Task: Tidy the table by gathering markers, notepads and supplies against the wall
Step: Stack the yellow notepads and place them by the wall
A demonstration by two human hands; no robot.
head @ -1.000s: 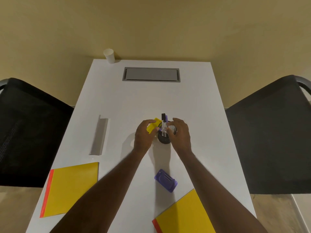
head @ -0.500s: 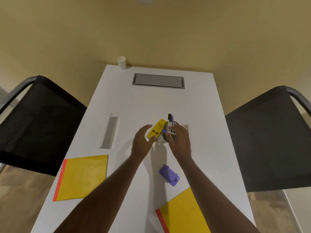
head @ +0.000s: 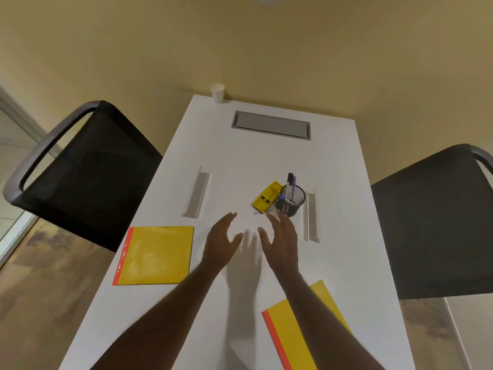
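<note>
Now: left grip (head: 221, 240) spread, empty | right grip (head: 282, 241) spread, empty | right notepad (head: 296, 332) part-hidden by forearm

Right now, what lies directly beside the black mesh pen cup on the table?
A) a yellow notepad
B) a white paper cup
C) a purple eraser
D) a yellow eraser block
D: the yellow eraser block lies against the left side of the black mesh pen cup, while the white paper cup stands far off at the wall and the yellow notepads lie nearer the person.
</note>
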